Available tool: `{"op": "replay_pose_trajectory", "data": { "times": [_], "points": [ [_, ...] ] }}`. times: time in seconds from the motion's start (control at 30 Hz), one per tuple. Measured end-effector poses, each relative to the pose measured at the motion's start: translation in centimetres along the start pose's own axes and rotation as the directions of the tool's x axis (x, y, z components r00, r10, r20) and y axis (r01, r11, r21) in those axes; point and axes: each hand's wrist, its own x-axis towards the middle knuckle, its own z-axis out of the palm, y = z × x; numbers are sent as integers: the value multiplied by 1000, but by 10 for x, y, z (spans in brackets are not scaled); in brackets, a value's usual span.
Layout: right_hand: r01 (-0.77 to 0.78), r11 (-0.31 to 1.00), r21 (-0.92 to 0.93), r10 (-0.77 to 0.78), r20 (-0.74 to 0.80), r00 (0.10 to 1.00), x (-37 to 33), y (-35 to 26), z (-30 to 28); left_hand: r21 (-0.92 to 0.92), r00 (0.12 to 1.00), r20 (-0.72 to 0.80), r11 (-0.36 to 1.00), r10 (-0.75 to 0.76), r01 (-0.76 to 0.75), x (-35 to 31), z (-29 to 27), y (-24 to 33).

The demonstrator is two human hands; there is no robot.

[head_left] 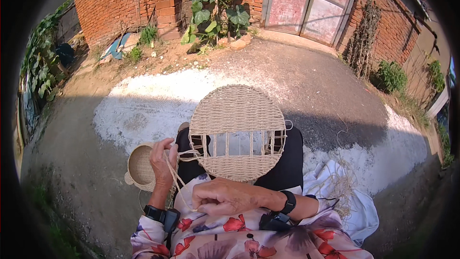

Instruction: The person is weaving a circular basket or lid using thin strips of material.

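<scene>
Sunlight and shadow are splitting a concrete yard, where a white patch is spreading over the ground. Brick walls are standing behind, with a leafy plant climbing beside faded red-and-white doors. A small basket is sitting at the person's left; at the right, loose fibres are lying over a white cloth.

A round woven panel is resting across the knees, ahead of the right hand and to the right of the left hand. Both hands are gripping pale cord, which is running from the panel's left edge. The straw-coloured panel is showing dense weave above and below an open band, where bare ribs are bridging the gap, and a loop of strand is jutting from its right edge.
</scene>
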Motion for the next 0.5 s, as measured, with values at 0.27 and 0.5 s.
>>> {"op": "replay_pose_trajectory", "data": {
  "times": [0.27, 0.5],
  "points": [
    [-293, 956, 15, 286, 174, 942, -39, 29, -3, -123, 992, 33, 985, -120, 123, -21, -5, -15],
    [-315, 943, 110, 306, 94, 948, -49, 31, -2, -123, 983, 10, 975, -185, 185, -25, 0, -23]
  ]
}}
